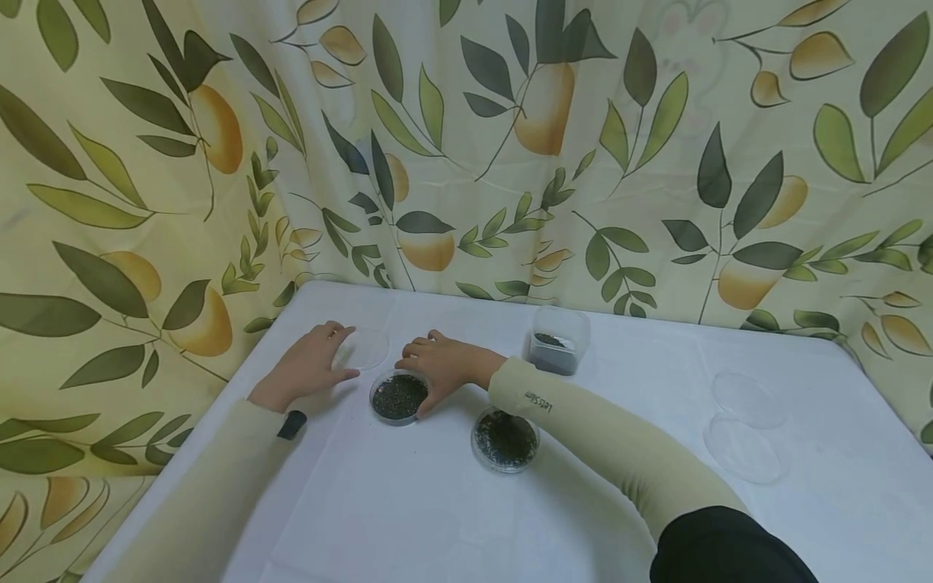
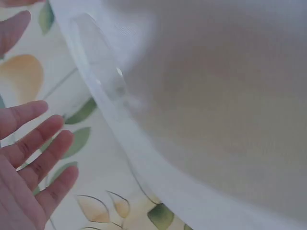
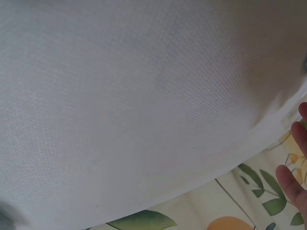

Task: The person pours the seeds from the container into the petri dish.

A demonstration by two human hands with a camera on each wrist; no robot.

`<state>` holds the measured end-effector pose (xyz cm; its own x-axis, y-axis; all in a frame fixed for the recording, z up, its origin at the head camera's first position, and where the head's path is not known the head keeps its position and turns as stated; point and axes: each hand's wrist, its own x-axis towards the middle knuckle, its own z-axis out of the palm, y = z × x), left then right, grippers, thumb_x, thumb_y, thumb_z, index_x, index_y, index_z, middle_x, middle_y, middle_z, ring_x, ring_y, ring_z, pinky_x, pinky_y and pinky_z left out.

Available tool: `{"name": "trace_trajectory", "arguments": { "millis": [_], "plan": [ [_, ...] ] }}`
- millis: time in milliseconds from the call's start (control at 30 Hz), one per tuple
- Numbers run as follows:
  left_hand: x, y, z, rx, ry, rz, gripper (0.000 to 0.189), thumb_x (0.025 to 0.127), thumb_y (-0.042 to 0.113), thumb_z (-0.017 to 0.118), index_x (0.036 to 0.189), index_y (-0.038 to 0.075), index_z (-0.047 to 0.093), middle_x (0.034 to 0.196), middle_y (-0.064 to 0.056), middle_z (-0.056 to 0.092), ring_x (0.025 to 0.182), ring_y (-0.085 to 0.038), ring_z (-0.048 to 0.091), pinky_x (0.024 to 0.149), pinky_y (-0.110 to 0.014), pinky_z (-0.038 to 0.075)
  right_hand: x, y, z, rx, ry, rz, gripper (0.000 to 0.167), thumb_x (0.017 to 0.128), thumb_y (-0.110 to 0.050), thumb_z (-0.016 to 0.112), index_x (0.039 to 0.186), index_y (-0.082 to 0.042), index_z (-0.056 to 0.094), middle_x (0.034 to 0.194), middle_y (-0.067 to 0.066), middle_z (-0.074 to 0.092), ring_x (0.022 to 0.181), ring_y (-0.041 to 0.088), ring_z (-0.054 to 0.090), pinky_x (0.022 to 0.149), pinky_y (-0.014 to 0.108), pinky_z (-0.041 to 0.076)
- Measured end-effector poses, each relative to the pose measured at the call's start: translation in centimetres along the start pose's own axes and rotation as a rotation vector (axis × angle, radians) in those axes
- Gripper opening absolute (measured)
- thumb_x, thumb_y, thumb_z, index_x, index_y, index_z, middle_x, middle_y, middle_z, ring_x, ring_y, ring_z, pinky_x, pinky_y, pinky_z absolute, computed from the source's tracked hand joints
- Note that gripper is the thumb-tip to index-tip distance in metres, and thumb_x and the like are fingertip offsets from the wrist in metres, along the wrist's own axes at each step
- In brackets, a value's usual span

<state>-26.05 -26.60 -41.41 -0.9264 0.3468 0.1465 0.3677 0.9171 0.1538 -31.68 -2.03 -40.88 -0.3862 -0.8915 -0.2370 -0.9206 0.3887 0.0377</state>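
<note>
On the left of the white table, my left hand (image 1: 309, 364) has its thumb and fingers spread apart at the near side of a clear round lid (image 1: 370, 348). In the left wrist view these fingers (image 2: 53, 143) look loosely straight, with the lid's rim (image 2: 103, 64) apart from them. My right hand (image 1: 448, 368) reaches across and holds a petri dish (image 1: 396, 398) of dark granules, thumb at its near right rim and fingers at the far rim. Below the right forearm sits a second petri dish (image 1: 504, 441), also filled with dark granules.
A clear square tub (image 1: 560, 344) with some dark material stands behind the right forearm. Two clear round lids (image 1: 747, 445) lie overlapping at the right of the table (image 1: 408, 518). Behind it hangs a leaf-and-fruit patterned curtain (image 1: 452, 194).
</note>
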Motion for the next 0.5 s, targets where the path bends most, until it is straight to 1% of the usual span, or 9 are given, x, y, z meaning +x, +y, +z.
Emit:
{"name": "trace_trajectory", "arguments": {
  "millis": [133,300,500],
  "plan": [
    [0.9,-1.1,0.3,0.013,-0.037,-0.008,0.081,0.078,0.041,0.072,0.138,-0.003,0.04,0.127,-0.023,0.049,0.115,-0.039,0.049,0.098,-0.05,0.041,0.0,0.1,0.1,0.001,-0.003,0.007,0.087,0.072,-0.068,0.064,0.141,-0.019,0.043,0.138,0.003,0.047,0.13,0.02,0.041,0.109,0.047,0.03],
    [2.1,-2.0,0.7,0.039,-0.092,-0.023,0.093,0.075,0.051,0.071,0.14,-0.006,0.036,0.131,-0.024,0.047,0.119,-0.04,0.047,0.101,-0.051,0.04,-0.1,0.1,0.1,0.001,0.001,0.003,0.087,0.072,-0.068,0.064,0.141,-0.019,0.043,0.139,0.004,0.047,0.13,0.02,0.041,0.107,0.045,0.031],
    [3.0,-2.8,1.2,0.053,-0.145,-0.046,0.102,0.07,0.06,0.07,0.138,-0.008,0.037,0.132,-0.027,0.046,0.12,-0.041,0.046,0.101,-0.052,0.039,-0.1,0.0,-0.1,0.003,0.01,-0.002,0.086,0.072,-0.067,0.065,0.14,-0.019,0.043,0.138,0.004,0.047,0.129,0.02,0.042,0.106,0.045,0.032]
  ]
}}
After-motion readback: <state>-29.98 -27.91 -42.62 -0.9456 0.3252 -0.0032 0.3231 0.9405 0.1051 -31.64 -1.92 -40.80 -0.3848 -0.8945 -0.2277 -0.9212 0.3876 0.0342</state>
